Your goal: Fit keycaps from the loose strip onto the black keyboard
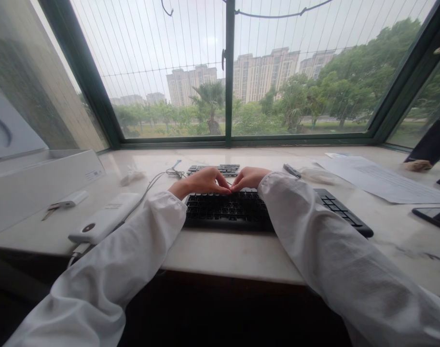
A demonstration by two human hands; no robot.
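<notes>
A black keyboard (229, 224) lies on the pale marble sill, with bare key sockets showing over much of its left and middle part. Above its back rows, the fingertips of my left hand (205, 182) and my right hand (249, 178) meet. Both hands are closed in a pinch; whatever sits between the fingers is too small and covered to name. Just behind my hands, loose dark keycaps (230, 167) are spread in rows. My right sleeve hides part of the keyboard, whose right end (341, 209) shows beyond it.
To the left are a white power bank (109, 217) with cables (151, 185), a small white block (74, 198) and an open white box (42, 185). Rightward lie a small dark object (291, 170), paper sheets (382, 180) and a phone (435, 217). A window (228, 96) rises behind.
</notes>
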